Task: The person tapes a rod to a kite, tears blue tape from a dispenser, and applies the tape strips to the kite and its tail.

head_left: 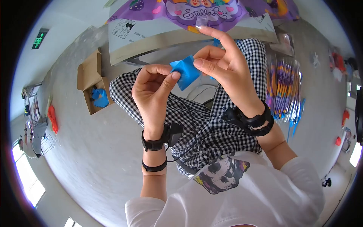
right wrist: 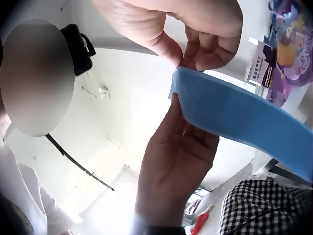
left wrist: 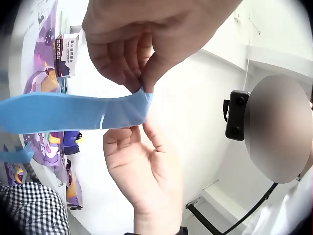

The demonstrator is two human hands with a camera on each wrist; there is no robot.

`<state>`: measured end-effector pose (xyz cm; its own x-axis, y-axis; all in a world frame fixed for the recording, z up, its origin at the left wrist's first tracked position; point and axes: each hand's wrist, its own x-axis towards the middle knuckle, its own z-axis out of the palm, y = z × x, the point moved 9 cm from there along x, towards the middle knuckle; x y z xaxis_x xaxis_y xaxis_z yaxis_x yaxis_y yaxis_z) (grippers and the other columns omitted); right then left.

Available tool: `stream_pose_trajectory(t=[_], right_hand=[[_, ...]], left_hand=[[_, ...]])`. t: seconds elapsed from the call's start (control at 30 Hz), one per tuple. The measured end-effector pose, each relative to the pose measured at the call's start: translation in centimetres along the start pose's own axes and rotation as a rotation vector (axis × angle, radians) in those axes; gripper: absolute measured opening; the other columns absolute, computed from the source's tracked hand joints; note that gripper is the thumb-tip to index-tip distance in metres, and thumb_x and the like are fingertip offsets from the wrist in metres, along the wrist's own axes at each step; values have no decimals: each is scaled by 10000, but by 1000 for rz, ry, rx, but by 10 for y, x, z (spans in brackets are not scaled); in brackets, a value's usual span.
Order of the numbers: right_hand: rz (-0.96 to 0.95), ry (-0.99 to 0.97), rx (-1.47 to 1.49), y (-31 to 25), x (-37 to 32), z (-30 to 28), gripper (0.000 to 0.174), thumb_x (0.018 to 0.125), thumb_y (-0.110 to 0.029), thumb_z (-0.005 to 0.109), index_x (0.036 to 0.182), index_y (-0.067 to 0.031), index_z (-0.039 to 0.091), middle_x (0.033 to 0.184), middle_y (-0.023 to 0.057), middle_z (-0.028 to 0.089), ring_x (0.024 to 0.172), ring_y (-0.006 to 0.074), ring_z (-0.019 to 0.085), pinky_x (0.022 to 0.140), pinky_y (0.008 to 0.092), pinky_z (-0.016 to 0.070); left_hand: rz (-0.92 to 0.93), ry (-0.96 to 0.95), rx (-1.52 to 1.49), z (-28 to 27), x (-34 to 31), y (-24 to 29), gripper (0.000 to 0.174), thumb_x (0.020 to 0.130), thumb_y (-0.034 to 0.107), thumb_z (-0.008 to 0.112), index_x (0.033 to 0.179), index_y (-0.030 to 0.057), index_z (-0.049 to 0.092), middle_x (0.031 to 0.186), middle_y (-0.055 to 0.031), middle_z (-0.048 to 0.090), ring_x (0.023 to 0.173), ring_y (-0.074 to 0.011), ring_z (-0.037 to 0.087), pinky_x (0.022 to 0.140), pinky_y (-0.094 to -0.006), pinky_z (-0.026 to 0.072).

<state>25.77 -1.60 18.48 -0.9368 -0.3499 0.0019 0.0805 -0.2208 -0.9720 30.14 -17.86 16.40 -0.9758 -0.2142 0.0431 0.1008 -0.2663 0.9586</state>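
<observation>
Both hands hold a blue plastic strip point(head_left: 186, 73) above the lap, folded at the end between them. The left hand point(head_left: 153, 90) pinches one corner between thumb and fingers. On the other side, the right hand point(head_left: 231, 70) pinches the opposite edge with thumb and a bent finger, its index finger stretched out toward the table. In the left wrist view the strip point(left wrist: 63, 112) runs away from the fingertips as a long flat band. The right wrist view shows the left hand's palm below the strip point(right wrist: 244, 112) and the right hand's fingertips at its top corner.
A purple "StellaLou" foil sheet point(head_left: 206, 13) lies on the white-topped table point(head_left: 159, 39) in front. A printed tape dispenser box point(left wrist: 66, 55) stands there. Left on the floor is an open cardboard box point(head_left: 90, 68) with blue pieces; right, a row of shiny packets point(head_left: 285, 89).
</observation>
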Motion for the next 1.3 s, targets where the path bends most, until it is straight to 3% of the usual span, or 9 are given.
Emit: stream_pose_trajectory(t=[0.27, 0.33, 0.43, 0.53, 0.67, 0.83, 0.97, 1.07, 1.3], right_hand=[[63, 138, -38, 19, -3, -33, 520, 909, -66, 643, 1350, 20, 380, 871, 112, 664, 728, 118, 629, 604, 255, 492], [-15, 236, -164, 20, -4, -44, 502, 890, -53, 643, 1323, 29, 403, 863, 130, 662, 676, 143, 632, 559, 279, 489], [-90, 149, -1095, 54, -3, -57, 573, 863, -18, 619, 1371, 44, 362, 875, 177, 661, 625, 227, 638, 524, 327, 496], [65, 16, -1362, 107, -18, -82, 679, 854, -11, 596, 1450, 28, 274, 925, 203, 661, 664, 291, 649, 552, 364, 515], [-48, 220, -1069, 77, -16, -103, 688, 902, -60, 589, 1492, -24, 237, 1064, 186, 651, 893, 298, 684, 710, 347, 557], [-59, 225, -667, 61, 9, -109, 735, 916, -148, 679, 1480, -14, 227, 1189, 194, 617, 1032, 266, 654, 801, 372, 557], [-60, 259, -644, 82, 35, -109, 766, 872, -154, 741, 1447, 16, 264, 1100, 185, 656, 990, 235, 666, 777, 325, 547], [145, 231, -426, 110, 56, -123, 721, 866, -111, 733, 1427, 25, 301, 1008, 152, 686, 904, 214, 669, 749, 313, 537], [70, 254, -695, 119, 86, -143, 673, 844, -26, 706, 1412, -27, 344, 953, 103, 698, 777, 205, 658, 713, 310, 523]], left_hand=[[347, -132, 306, 18, -2, 16, 203, 764, -92, 760, 894, 8, 641, 936, -91, 652, 861, -172, 632, 786, -289, 520], [358, -133, 244, 20, -6, 26, 182, 835, -20, 711, 930, 12, 559, 946, -160, 659, 891, -234, 650, 826, -349, 530], [294, -156, -153, 13, -4, 27, 147, 948, 61, 580, 956, 25, 438, 897, -232, 668, 790, -266, 683, 739, -390, 571], [91, -3, 51, 8, 8, 24, 86, 958, 3, 546, 1002, 7, 473, 840, -184, 671, 653, -215, 668, 642, -322, 573], [-135, -73, 475, 13, 42, -26, 197, 912, 4, 650, 1075, -31, 546, 884, -100, 673, 761, -111, 649, 683, -245, 527], [-268, -265, 419, 36, 82, -108, 263, 877, 36, 703, 1085, -32, 556, 866, -85, 688, 752, -94, 631, 667, -226, 502], [-314, -300, 410, 55, 93, -139, 300, 861, 56, 731, 1075, -15, 533, 849, -80, 692, 754, -92, 622, 661, -217, 490], [-372, -233, 318, 63, 91, -159, 340, 862, 71, 743, 1084, -10, 498, 862, -86, 686, 771, -89, 615, 662, -211, 481], [-426, -174, 199, 72, 69, -187, 266, 888, 21, 696, 1022, 25, 466, 896, -44, 643, 746, -64, 574, 664, -209, 461]])
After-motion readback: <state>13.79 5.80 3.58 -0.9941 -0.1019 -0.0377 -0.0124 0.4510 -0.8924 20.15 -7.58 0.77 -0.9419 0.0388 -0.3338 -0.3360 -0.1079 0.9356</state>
